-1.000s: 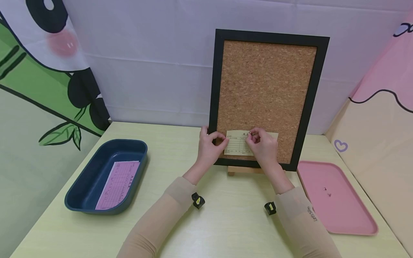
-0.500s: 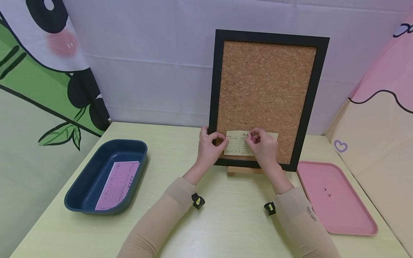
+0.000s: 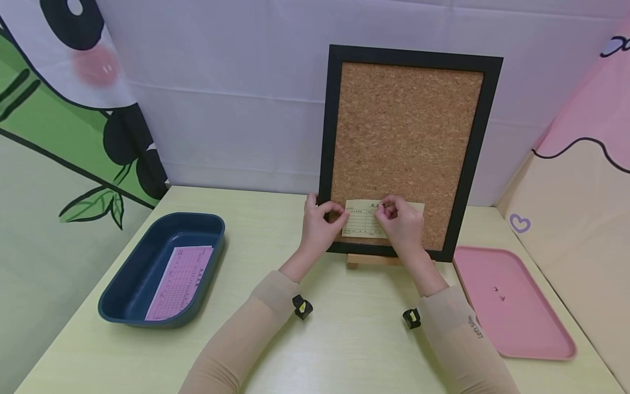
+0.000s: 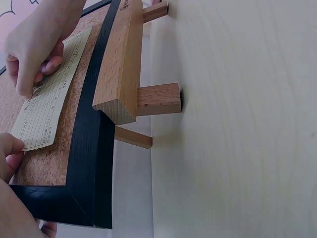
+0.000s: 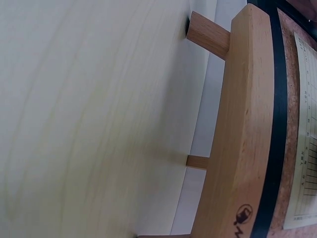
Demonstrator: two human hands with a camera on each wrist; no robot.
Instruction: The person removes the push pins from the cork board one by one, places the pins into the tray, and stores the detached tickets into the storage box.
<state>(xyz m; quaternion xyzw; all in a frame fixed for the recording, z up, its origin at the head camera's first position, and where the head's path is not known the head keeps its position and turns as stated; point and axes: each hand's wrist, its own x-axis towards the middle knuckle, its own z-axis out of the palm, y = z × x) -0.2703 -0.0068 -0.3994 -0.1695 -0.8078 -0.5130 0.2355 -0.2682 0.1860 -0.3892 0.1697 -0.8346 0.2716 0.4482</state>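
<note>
A pale yellow printed form [image 3: 361,221] lies against the lower part of a black-framed cork board [image 3: 406,137]. My left hand [image 3: 319,221] pinches the form's left edge between thumb and index finger, while its other fingers reach round the frame's left side. At the form's upper middle, my right hand [image 3: 401,221] pinches a small shiny pushpin [image 3: 381,204], mostly hidden by the fingertips. In the left wrist view both hands are at the form [image 4: 49,109]. The right wrist view shows mainly the easel's wooden ledge [image 5: 242,109] and part of the form [image 5: 307,148].
The board leans on a small wooden easel [image 3: 353,261]. To the left, a dark blue tub [image 3: 125,273] holds pink printed forms [image 3: 181,282]. On the right, a pink tray [image 3: 531,328] carries a few small pins [image 3: 502,297]. A curtain hangs behind the table [image 3: 344,350].
</note>
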